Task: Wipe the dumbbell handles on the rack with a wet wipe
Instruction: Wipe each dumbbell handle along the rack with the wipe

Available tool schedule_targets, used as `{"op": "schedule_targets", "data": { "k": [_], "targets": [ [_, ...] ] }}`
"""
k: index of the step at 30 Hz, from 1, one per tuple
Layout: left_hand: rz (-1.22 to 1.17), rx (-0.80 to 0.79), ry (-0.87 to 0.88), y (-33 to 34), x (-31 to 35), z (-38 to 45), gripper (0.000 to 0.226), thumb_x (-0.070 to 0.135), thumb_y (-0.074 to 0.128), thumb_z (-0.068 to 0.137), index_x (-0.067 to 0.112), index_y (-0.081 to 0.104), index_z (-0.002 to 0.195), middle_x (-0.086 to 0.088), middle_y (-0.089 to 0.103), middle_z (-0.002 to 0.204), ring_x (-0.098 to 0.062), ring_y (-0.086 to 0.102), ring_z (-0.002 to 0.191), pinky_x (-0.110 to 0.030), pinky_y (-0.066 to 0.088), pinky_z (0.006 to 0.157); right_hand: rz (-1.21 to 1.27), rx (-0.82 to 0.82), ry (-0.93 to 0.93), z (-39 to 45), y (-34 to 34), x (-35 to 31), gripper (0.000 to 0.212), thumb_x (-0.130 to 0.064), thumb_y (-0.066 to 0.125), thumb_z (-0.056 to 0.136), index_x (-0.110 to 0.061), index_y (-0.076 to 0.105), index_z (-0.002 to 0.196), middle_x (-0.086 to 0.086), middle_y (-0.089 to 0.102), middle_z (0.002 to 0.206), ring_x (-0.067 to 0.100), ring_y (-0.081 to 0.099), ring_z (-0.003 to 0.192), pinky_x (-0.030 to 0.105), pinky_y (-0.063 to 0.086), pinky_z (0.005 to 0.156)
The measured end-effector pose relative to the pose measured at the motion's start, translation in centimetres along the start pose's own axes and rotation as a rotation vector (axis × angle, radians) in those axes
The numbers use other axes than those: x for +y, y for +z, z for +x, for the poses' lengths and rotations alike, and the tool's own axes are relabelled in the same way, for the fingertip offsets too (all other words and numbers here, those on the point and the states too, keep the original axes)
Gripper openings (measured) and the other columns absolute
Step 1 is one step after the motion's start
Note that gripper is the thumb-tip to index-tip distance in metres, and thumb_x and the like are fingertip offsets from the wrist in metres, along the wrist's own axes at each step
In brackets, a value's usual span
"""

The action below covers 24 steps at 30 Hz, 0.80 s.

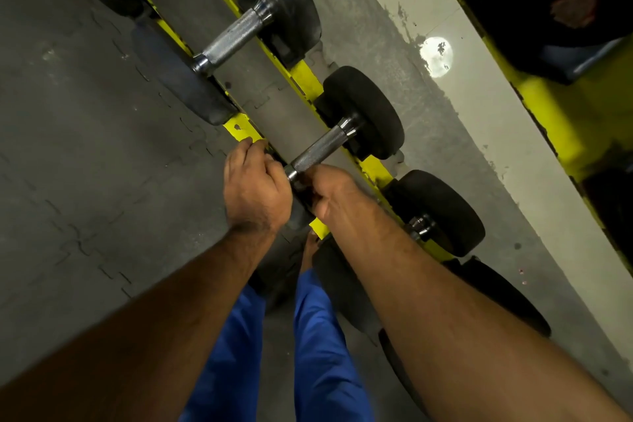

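Two hands [253,192] — two bare handles [231,41].

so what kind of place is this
Most likely a gym's free-weights area. Black rubber-headed dumbbells with knurled steel handles sit in a row on a yellow metal rack, over dark interlocking rubber floor tiles. Both hands, left hand and right hand, are at one dumbbell's near end.

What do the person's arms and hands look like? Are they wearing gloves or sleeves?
No gloves and no sleeves show. The left hand and the right hand are bare, and both forearms are bare as far as the picture reaches, with some hair on them. I see no watch, ring or wristband. Below the arms there are bright blue trousers.
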State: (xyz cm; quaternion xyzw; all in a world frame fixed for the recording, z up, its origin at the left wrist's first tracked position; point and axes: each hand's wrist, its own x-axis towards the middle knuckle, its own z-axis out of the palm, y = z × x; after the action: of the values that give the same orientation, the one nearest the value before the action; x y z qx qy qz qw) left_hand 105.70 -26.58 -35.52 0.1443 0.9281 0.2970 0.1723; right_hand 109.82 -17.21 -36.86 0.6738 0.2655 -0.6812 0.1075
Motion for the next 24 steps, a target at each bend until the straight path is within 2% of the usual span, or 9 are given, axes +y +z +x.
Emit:
{"op": "schedule_targets", "data": {
  "k": [6, 9, 11, 14, 17, 18, 20, 22, 24],
  "targets": [
    [0.005, 0.003, 0.013, 0.2, -0.3, 0.0, 0.056, 0.032, 0.028, 0.091, 0.003, 0.063, 0.124, -0.016, 0.059, 0.130, -0.030, 0.053, 0.122, -0.038, 0.042, 0.100, -0.159, 0.071, -0.029, 1.1, 0.0, -0.2, 0.017, 0.010, 0.057, 0.078, -0.002, 0.067, 0.085, 0.016, 0.069, 0.077, 0.023, 0.063, 0.060, 0.025, 0.049, 0.051],
    [0.011, 0.009, 0.012, 0.1, -0.2, 0.0, 0.054, 0.031, 0.029, 0.091, 0.003, 0.063, 0.122, -0.015, 0.059, 0.129, -0.029, 0.053, 0.122, -0.039, 0.042, 0.100, -0.036, 0.033, -0.018, 0.4, -0.6, -0.7, 0.024, 0.010, 0.047, 0.089, -0.003, 0.052, 0.069, 0.009, 0.055, 0.050, 0.012, 0.048, 0.032, 0.017, 0.039, 0.036],
    [0.001, 0.013, 0.012, 0.1, -0.2, 0.0, 0.053, 0.031, 0.029, 0.091, 0.003, 0.064, 0.121, -0.015, 0.059, 0.129, -0.029, 0.052, 0.122, -0.040, 0.042, 0.101, 0.128, 0.033, -0.054, 0.7, -1.2, -1.3, 0.031, 0.010, 0.036, 0.095, -0.005, 0.052, 0.073, 0.009, 0.055, 0.055, 0.010, 0.050, 0.031, 0.016, 0.038, 0.034],
    [0.000, 0.020, 0.013, 0.2, -0.2, -0.1, 0.053, 0.031, 0.030, 0.091, 0.003, 0.064, 0.122, -0.015, 0.059, 0.129, -0.029, 0.052, 0.123, -0.040, 0.041, 0.102, 0.358, 0.033, -0.099, 1.3, -1.0, -1.4, 0.032, 0.005, 0.034, 0.096, -0.009, 0.060, 0.083, 0.017, 0.070, 0.087, 0.022, 0.071, 0.073, 0.021, 0.057, 0.057],
    [0.011, 0.021, 0.002, 0.1, -0.1, -0.1, 0.055, 0.032, 0.029, 0.091, 0.004, 0.063, 0.123, -0.015, 0.058, 0.132, -0.028, 0.051, 0.125, -0.037, 0.040, 0.102, 0.338, 0.041, -0.019, 0.6, -0.3, -0.1, 0.014, -0.004, 0.041, 0.082, -0.011, 0.050, 0.076, 0.008, 0.055, 0.062, 0.022, 0.058, 0.059, 0.028, 0.050, 0.061],
    [0.014, 0.020, 0.003, 0.1, 0.0, -0.1, 0.055, 0.032, 0.029, 0.091, 0.004, 0.063, 0.123, -0.015, 0.058, 0.132, -0.029, 0.051, 0.125, -0.037, 0.040, 0.102, 0.324, 0.034, -0.008, 0.1, 0.0, 0.0, 0.012, -0.005, 0.043, 0.075, -0.009, 0.052, 0.081, 0.010, 0.055, 0.068, 0.025, 0.058, 0.065, 0.031, 0.051, 0.067],
    [0.011, 0.023, 0.013, 0.0, 0.0, -0.2, 0.055, 0.032, 0.029, 0.091, 0.003, 0.064, 0.122, -0.016, 0.059, 0.131, -0.029, 0.051, 0.124, -0.037, 0.039, 0.102, 0.298, 0.015, 0.005, -0.3, 0.2, -0.5, 0.035, -0.002, 0.044, 0.065, -0.004, 0.060, 0.096, 0.015, 0.060, 0.086, 0.031, 0.061, 0.079, 0.039, 0.054, 0.077],
    [0.005, 0.027, 0.012, 0.0, 0.1, -0.1, 0.054, 0.031, 0.029, 0.090, 0.004, 0.064, 0.122, -0.016, 0.059, 0.131, -0.029, 0.051, 0.124, -0.036, 0.039, 0.103, 0.354, 0.016, -0.023, 0.1, 0.0, -2.1, 0.046, 0.004, 0.041, 0.071, 0.004, 0.062, 0.112, 0.019, 0.063, 0.099, 0.033, 0.062, 0.088, 0.045, 0.054, 0.089],
    [0.003, 0.028, 0.008, 0.0, 0.0, -0.2, 0.054, 0.031, 0.030, 0.091, 0.004, 0.064, 0.122, -0.016, 0.059, 0.132, -0.029, 0.051, 0.124, -0.035, 0.039, 0.102, 0.432, 0.025, -0.114, 0.5, -0.5, -3.7, 0.030, 0.009, 0.035, 0.086, 0.005, 0.061, 0.100, 0.018, 0.063, 0.094, 0.031, 0.062, 0.083, 0.043, 0.051, 0.088]
  ]
}}
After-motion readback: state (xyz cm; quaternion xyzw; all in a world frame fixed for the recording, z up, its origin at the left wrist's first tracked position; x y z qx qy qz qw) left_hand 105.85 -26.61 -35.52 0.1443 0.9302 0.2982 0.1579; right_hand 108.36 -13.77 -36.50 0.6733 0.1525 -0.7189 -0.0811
